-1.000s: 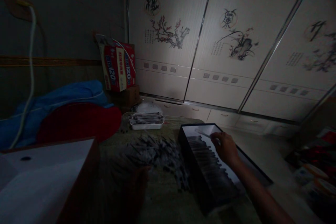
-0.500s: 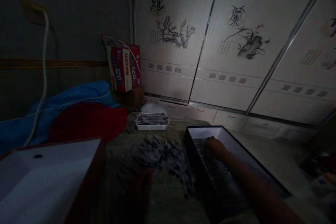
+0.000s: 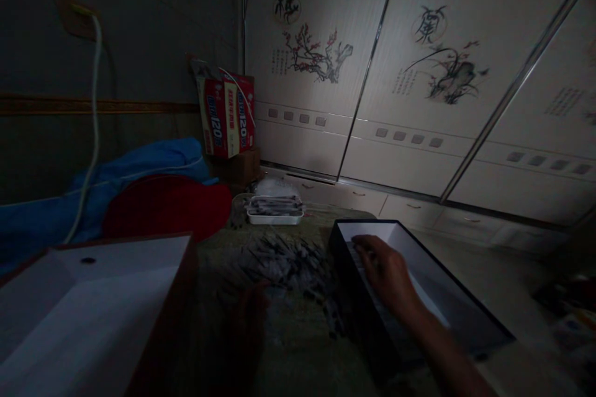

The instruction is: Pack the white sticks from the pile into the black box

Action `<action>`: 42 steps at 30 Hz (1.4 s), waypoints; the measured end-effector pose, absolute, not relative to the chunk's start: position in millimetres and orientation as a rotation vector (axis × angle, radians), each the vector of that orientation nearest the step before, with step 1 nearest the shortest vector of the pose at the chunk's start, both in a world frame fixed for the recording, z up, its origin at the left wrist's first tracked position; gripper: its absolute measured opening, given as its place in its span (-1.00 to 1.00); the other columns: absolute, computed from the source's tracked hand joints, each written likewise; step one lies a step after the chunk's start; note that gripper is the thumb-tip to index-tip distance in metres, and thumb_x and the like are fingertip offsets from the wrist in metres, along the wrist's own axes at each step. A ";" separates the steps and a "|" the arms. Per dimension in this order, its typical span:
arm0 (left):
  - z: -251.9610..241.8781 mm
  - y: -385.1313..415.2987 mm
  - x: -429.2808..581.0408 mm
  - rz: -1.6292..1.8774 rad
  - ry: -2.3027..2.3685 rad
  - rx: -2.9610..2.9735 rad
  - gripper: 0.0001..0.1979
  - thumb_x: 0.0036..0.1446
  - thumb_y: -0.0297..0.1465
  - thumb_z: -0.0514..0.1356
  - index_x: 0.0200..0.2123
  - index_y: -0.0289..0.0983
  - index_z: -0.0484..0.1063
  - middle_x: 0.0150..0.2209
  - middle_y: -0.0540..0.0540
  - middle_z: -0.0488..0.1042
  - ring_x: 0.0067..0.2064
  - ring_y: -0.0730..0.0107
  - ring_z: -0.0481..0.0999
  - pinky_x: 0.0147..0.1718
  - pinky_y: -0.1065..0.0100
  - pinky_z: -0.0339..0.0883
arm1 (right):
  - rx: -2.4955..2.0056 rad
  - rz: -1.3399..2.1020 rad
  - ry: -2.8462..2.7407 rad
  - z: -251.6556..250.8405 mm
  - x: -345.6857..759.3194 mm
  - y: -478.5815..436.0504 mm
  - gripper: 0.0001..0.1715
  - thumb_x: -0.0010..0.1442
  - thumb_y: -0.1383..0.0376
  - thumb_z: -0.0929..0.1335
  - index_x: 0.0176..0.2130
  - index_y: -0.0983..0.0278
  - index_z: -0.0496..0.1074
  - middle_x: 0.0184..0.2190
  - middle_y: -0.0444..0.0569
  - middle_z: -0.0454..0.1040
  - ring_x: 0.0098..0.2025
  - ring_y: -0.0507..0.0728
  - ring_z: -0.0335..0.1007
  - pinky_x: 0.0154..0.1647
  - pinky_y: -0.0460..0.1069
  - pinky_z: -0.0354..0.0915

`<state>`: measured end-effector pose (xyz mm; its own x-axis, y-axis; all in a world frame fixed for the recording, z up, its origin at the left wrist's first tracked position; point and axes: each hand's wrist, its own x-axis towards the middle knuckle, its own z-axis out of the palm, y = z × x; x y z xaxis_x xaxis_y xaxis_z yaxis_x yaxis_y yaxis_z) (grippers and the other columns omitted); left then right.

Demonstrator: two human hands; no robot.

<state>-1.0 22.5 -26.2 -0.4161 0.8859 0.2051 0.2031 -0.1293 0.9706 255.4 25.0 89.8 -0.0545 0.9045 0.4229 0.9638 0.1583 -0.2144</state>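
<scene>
My right hand reaches into a dark-edged box with a white inside, its fingers bent and closed over a row of thin items along the box's left side. Whatever is between those fingers is hidden. In deep shadow, my left hand is at the near edge of a loose pile of thin, dark-tipped sticks, perhaps pens, on the table. Its fingers are too dark and blurred to read. Behind the pile, a white tray holds more of the thin sticks.
A large red-brown box with a white inside stands open at left. Beyond it lie a round red thing and blue cloth. A red carton stands by the wall, near white sliding doors. A white cable hangs at left.
My right hand has shifted slightly left and towards me over the row in the box, turning so more of its back shows. My left hand has moved slightly. The whole view has shifted a little.
</scene>
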 end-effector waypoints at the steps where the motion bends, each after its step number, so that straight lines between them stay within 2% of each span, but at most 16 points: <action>1: -25.8 23.2 -1.6 1.607 1.569 1.183 -0.59 0.05 -0.05 0.06 -0.31 -0.25 0.49 -0.56 -0.01 0.45 -0.54 0.34 0.42 -0.55 0.38 0.32 | -1.639 -0.028 -1.943 86.6 236.6 12.3 -0.69 0.28 0.30 0.15 -0.10 0.26 0.40 -0.19 0.00 0.48 -0.16 0.08 0.40 -0.17 -0.08 0.27; 5: -20.3 26.1 -5.8 1.672 1.463 1.104 -0.62 0.07 -0.05 0.04 -0.30 -0.24 0.38 -0.58 0.05 0.37 -0.58 0.42 0.35 -0.62 0.43 0.26 | -1.544 0.378 -1.909 46.8 171.1 -14.1 -0.78 0.17 0.40 0.21 -0.28 0.26 0.43 -0.35 -0.04 0.49 -0.33 0.07 0.40 -0.35 -0.12 0.24; 7: -16.9 27.0 -7.8 1.701 1.456 1.069 -0.65 0.08 -0.07 0.05 -0.29 -0.23 0.35 -0.60 0.08 0.35 -0.60 0.44 0.32 -0.63 0.45 0.23 | -1.652 0.352 -1.953 21.0 149.7 -10.3 -0.79 0.10 0.45 0.25 -0.28 0.29 0.44 -0.34 -0.01 0.48 -0.32 0.09 0.39 -0.34 -0.11 0.22; 11: -13.6 27.4 -9.9 1.721 1.446 1.039 -0.67 0.07 -0.08 0.04 -0.29 -0.22 0.33 -0.63 0.10 0.33 -0.62 0.44 0.30 -0.65 0.45 0.21 | -1.764 0.218 -1.986 -11.0 126.7 11.9 -0.67 0.06 0.55 0.23 -0.25 0.28 0.45 -0.27 0.04 0.46 -0.21 0.12 0.36 -0.26 -0.09 0.20; 15: -16.0 28.0 -11.2 1.717 1.448 1.051 -0.63 0.06 -0.05 0.05 -0.30 -0.24 0.35 -0.61 0.07 0.36 -0.61 0.42 0.33 -0.62 0.41 0.25 | -1.755 0.134 -2.045 -13.7 114.6 30.1 -0.68 0.06 0.54 0.24 -0.29 0.23 0.46 -0.29 0.01 0.43 -0.23 0.13 0.33 -0.30 -0.08 0.17; 22: -22.8 29.8 -14.1 1.646 1.531 1.174 -0.65 0.14 -0.08 -0.01 -0.29 -0.23 0.35 -0.56 0.06 0.36 -0.56 0.38 0.35 -0.52 0.36 0.29 | -1.773 0.026 -2.092 -14.5 102.5 41.8 -0.67 0.05 0.55 0.22 -0.27 0.29 0.47 -0.27 0.11 0.44 -0.19 0.23 0.33 -0.22 0.03 0.19; 27: -21.8 27.8 -13.9 1.615 1.543 1.174 -0.62 0.15 -0.07 -0.03 -0.27 -0.24 0.36 -0.57 0.05 0.36 -0.55 0.36 0.37 -0.52 0.35 0.30 | -1.778 0.023 -2.000 -21.5 113.6 37.3 -0.66 0.05 0.56 0.22 -0.28 0.27 0.46 -0.28 0.09 0.46 -0.18 0.22 0.35 -0.20 0.04 0.21; 31: -18.9 25.3 -11.3 1.613 1.619 1.240 -0.59 0.11 -0.05 0.00 -0.30 -0.24 0.43 -0.54 0.00 0.43 -0.52 0.32 0.43 -0.47 0.32 0.34 | -1.756 0.063 -1.866 -26.7 131.9 24.5 -0.74 0.10 0.46 0.24 -0.23 0.29 0.44 -0.31 0.06 0.47 -0.26 0.18 0.39 -0.27 -0.01 0.26; 34: -21.4 25.3 -6.1 1.598 1.593 1.271 -0.60 0.06 -0.04 0.06 -0.31 -0.23 0.46 -0.54 -0.03 0.47 -0.54 0.32 0.45 -0.53 0.33 0.35 | -1.717 0.084 -1.740 -30.1 141.7 10.1 -0.75 0.20 0.35 0.20 -0.16 0.29 0.41 -0.28 0.04 0.48 -0.29 0.14 0.39 -0.30 -0.04 0.27; 36: -25.4 26.1 -1.9 1.583 1.520 1.290 -0.61 0.03 -0.05 0.09 -0.30 -0.23 0.46 -0.52 -0.04 0.49 -0.54 0.33 0.47 -0.57 0.35 0.35 | -1.625 0.160 -1.555 -30.9 144.2 0.9 -0.73 0.25 0.26 0.18 -0.19 0.27 0.40 -0.31 0.01 0.48 -0.32 0.12 0.37 -0.33 -0.06 0.27; 39: -31.4 27.1 3.8 1.552 1.420 1.299 -0.62 0.00 -0.05 0.12 -0.31 -0.23 0.46 -0.43 -0.09 0.54 -0.48 0.32 0.51 -0.56 0.37 0.36 | -1.421 0.373 -1.288 -28.4 142.6 -9.3 -0.71 0.22 0.12 0.23 -0.30 0.24 0.41 -0.42 -0.06 0.46 -0.39 0.10 0.35 -0.40 -0.08 0.27; 42: -33.2 26.3 7.8 1.424 1.342 1.298 -0.63 0.01 -0.07 0.13 -0.31 -0.24 0.46 -0.38 -0.09 0.55 -0.47 0.34 0.51 -0.55 0.38 0.36 | -1.316 0.554 -1.228 -25.3 137.2 -14.8 -0.72 0.21 0.11 0.25 -0.32 0.24 0.40 -0.44 -0.09 0.44 -0.39 0.09 0.34 -0.39 -0.09 0.27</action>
